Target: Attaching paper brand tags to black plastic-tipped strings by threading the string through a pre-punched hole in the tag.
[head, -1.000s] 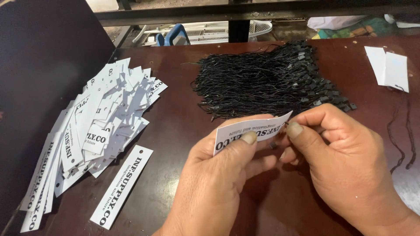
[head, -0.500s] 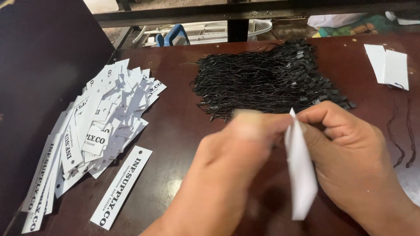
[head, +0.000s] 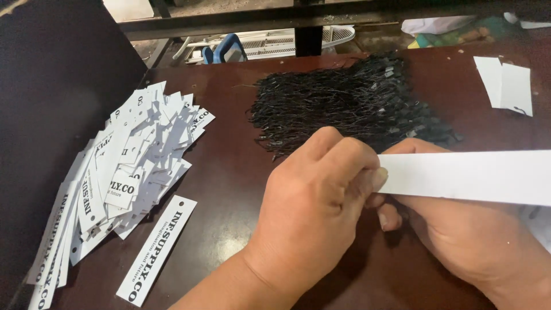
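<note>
Left hand (head: 313, 212) clenched, thumb and fingers pinched onto the near end of a long white paper tag (head: 468, 177). Right hand (head: 465, 235) closed beneath the same tag, supporting it from under the pinch. Tag held blank side up, stretched rightward from the grip and out of frame, raised above the dark brown table (head: 229, 178).

Judged best done with the pinch kept close to the tag's end and the strip kept flat, no crease.

Just beyond the grip, one dense heap of black string loops (head: 350, 103), too many to count. Well left of the grip, one fanned pile of printed white tags (head: 120, 166), dozens, plus one single tag (head: 156, 248) apart from it. Far beyond the grip to the right, two blank tags (head: 506, 85) overlapping.
</note>
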